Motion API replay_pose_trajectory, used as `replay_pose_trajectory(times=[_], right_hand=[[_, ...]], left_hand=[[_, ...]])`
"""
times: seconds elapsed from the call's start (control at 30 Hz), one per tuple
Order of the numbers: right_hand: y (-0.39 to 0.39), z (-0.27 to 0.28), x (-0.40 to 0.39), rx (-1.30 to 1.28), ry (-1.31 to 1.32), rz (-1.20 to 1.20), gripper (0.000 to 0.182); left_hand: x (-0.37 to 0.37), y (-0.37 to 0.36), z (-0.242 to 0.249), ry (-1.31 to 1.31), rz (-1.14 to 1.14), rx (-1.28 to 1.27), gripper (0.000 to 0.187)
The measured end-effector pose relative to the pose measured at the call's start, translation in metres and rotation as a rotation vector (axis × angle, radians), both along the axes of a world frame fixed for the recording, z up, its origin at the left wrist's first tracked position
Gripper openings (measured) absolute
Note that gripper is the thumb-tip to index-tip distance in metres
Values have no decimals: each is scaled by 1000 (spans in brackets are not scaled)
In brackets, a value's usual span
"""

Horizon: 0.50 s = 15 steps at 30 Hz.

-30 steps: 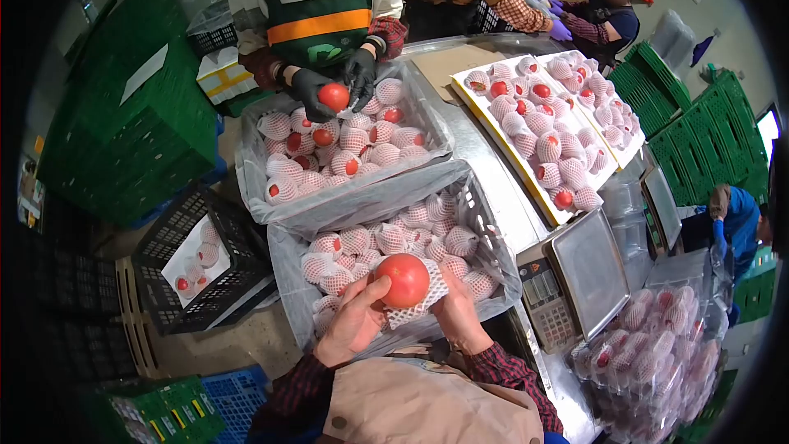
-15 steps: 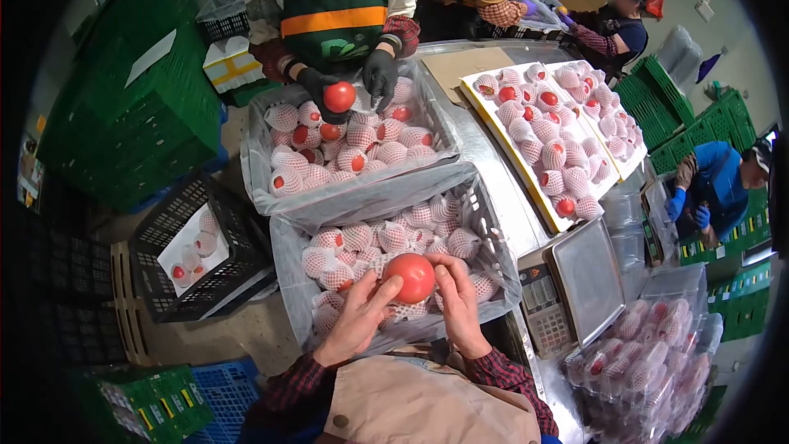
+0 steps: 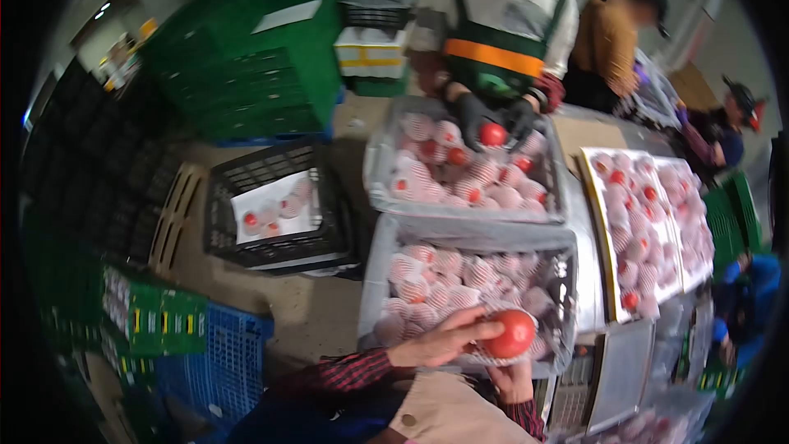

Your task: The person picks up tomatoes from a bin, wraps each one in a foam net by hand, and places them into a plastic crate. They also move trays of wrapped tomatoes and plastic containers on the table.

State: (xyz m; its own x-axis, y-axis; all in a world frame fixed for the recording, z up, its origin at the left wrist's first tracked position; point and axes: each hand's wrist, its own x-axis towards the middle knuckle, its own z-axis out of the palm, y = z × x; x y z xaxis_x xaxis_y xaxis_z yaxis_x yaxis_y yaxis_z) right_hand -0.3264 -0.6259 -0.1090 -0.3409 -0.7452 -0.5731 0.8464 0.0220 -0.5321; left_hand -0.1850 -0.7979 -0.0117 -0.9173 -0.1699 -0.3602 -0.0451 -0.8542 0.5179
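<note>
A large red tomato (image 3: 511,334) with white foam net around its lower side is held between my two hands over the near lined crate (image 3: 381,279). My left hand (image 3: 440,340) grips it from the left, fingers on its upper left side. Beneath it, my right hand (image 3: 513,378) is partly hidden by the tomato and touches it from below. Net-wrapped fruit (image 3: 448,263) fills the near crate. Behind that stands another lined crate (image 3: 380,156) of wrapped fruit, where a co-worker's dark-gloved hands hold a red tomato (image 3: 492,134).
On the left floor sits a black crate (image 3: 222,197) with a few wrapped fruits on white card. White trays (image 3: 612,255) of wrapped fruit lie at right, above a scale (image 3: 622,374). Green crates (image 3: 238,90) are stacked behind. Other people stand at the back and right.
The view has swung left, so the crates appear farther right. My left hand now lies more across the tomato's left side, and my right hand has moved from its right side to below it.
</note>
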Motion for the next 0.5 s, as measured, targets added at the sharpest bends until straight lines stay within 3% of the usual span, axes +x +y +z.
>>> replay_pose_trajectory(times=[0.1,0.13,0.23,0.3,0.37,0.4,0.43,0.5], right_hand=[[-3,0,-5,-51,-54,-26,35],[-8,7,-5,-22,218,-13,37],[-36,39,-3,-122,434,69,35],[-44,58,3,-126,376,114,37],[-54,71,10,-52,-62,116,38],[-45,41,7,-73,717,436,40],[-51,52,11,-59,723,434,40],[-63,75,19,-91,81,163,32]], left_hand=[[6,-1,-13,99,9,28,63],[8,-3,-14,134,6,43,61],[27,-15,-15,127,9,23,60],[36,-19,-29,127,18,91,64],[47,-25,-20,112,64,111,72],[52,-28,-6,99,85,153,79],[58,-32,-4,106,79,164,79],[67,-31,-7,10,157,156,83]])
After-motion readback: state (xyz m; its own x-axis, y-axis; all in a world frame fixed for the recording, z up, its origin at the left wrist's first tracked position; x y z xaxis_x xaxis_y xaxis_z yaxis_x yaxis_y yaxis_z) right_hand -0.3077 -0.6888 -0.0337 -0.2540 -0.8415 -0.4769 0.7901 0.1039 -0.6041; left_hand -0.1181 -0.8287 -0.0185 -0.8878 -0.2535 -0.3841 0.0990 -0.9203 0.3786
